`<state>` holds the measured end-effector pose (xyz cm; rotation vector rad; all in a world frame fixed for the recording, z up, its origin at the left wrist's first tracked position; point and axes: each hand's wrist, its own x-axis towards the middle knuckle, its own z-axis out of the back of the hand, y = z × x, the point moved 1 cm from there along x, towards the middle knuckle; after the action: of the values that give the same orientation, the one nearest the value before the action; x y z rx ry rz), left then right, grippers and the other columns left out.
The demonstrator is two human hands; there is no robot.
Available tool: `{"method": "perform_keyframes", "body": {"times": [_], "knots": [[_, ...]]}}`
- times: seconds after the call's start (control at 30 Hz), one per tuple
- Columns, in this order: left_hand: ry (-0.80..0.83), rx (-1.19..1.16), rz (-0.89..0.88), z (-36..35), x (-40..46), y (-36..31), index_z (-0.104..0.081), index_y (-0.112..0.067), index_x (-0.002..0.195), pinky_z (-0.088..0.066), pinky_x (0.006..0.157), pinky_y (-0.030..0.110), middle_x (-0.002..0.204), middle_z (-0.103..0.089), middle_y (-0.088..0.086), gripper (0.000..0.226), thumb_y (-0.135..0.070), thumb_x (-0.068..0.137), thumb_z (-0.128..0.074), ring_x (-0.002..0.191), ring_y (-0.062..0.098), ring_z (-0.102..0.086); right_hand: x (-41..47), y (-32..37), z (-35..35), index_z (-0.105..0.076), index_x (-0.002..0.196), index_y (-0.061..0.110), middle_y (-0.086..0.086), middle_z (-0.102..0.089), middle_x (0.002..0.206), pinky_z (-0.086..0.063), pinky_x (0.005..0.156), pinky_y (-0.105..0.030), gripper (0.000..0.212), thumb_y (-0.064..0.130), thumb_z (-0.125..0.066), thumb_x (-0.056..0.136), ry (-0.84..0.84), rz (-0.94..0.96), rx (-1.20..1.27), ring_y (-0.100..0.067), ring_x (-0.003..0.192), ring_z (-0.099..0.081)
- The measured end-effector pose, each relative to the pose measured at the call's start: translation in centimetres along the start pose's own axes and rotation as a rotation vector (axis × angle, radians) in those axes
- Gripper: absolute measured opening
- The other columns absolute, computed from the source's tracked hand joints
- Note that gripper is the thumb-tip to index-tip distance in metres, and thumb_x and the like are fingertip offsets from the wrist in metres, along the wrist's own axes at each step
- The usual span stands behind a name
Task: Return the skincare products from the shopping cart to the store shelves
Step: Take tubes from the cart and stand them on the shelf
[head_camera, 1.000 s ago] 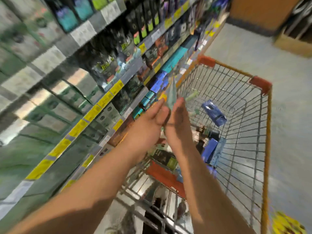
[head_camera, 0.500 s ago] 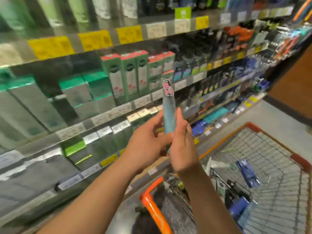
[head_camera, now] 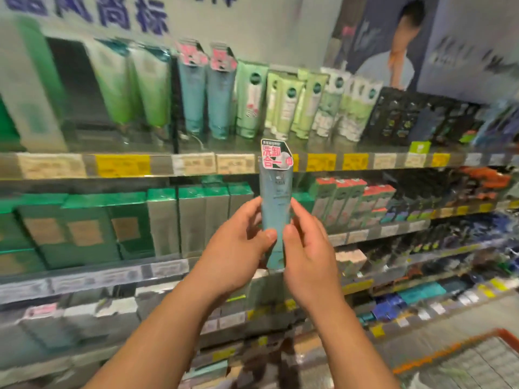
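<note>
A teal tube (head_camera: 274, 209) is held upright in the grip of both the left hand (head_camera: 236, 248) and the right hand (head_camera: 307, 248). It is raised before the top shelf (head_camera: 196, 164), below two matching tubes (head_camera: 207, 94).

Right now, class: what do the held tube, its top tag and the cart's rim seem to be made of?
Teal tube: probably soft plastic, matte, no glare. Top tag: likely printed card or sticker, flat, crisp edges. Cart rim: apparently orange plastic, slightly glossy; too blurred for certainty.

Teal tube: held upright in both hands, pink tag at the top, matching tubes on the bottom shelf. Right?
Not quite. The teal tube is upright in the left hand and right hand, but the head view shows the matching tubes on the top shelf.
</note>
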<state>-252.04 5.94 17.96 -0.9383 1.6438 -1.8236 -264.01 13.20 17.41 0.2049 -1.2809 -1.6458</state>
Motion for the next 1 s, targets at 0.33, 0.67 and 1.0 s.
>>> {"method": "perform_keyframes", "body": {"times": [0.33,0.67,1.0], "knots": [[-0.262,-0.032,-0.042,7.1,-0.1,-4.8,-0.061,-0.039,0.125,-0.056,0.059,0.022,0.106,-0.071,-0.021,0.052,0.005,0.098,-0.058,0.083,0.007,-0.074,3.7,6.1,-5.0,-0.053,0.142,0.037,0.014,-0.055,0.112,-0.049,0.069,-0.012,0.063,0.020,-0.077,0.086,0.186,0.105,0.065,-0.003,0.088,-0.061],[-0.460,0.046,-0.107,9.9,4.0,-8.8,-0.061,-0.031,0.136,-0.062,0.087,0.046,0.119,-0.071,-0.017,0.044,-0.011,0.096,-0.064,0.097,0.013,-0.074,11.9,9.4,-8.2,-0.062,0.120,0.031,0.006,-0.067,0.100,-0.043,0.061,-0.010,0.045,0.023,-0.077,0.078,0.086,0.142,0.079,-0.001,0.072,-0.060],[-0.588,0.128,-0.070,12.6,6.0,-9.5,-0.063,-0.037,0.129,-0.057,0.096,0.049,0.124,-0.065,-0.019,0.040,-0.035,0.089,-0.071,0.109,0.010,-0.066,19.9,10.8,-11.3,-0.051,0.106,0.024,0.002,-0.069,0.100,-0.054,0.072,-0.036,0.050,0.045,-0.082,0.073,0.031,0.129,-0.124,-0.023,0.091,-0.067]]}}
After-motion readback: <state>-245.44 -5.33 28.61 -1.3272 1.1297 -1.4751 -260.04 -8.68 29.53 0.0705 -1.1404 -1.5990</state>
